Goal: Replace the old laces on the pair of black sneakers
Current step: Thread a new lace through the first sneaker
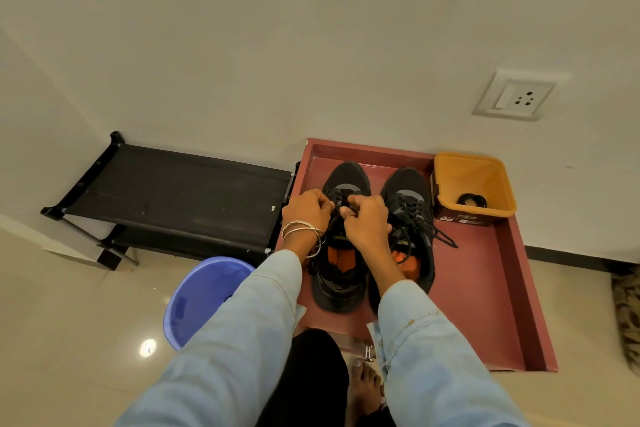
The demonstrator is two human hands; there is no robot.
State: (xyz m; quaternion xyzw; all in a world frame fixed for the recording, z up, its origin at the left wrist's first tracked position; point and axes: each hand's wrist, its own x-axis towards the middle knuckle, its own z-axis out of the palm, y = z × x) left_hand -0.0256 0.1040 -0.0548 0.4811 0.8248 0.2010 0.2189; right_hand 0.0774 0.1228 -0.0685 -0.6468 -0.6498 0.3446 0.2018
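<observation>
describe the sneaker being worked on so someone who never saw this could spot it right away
Find the reddish-brown tray on the floor against the wall; two black sneakers stand side by side in it. The one meant is the left sneaker, nearer the black rack. Unlike its neighbour, the left hand and right hand pinch its laces.

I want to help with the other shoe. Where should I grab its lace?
Pinch the loose lace end trailing off the right sneaker onto the red tray. Come from the right with your fingers; it lies flat, clear of both hands.
</observation>
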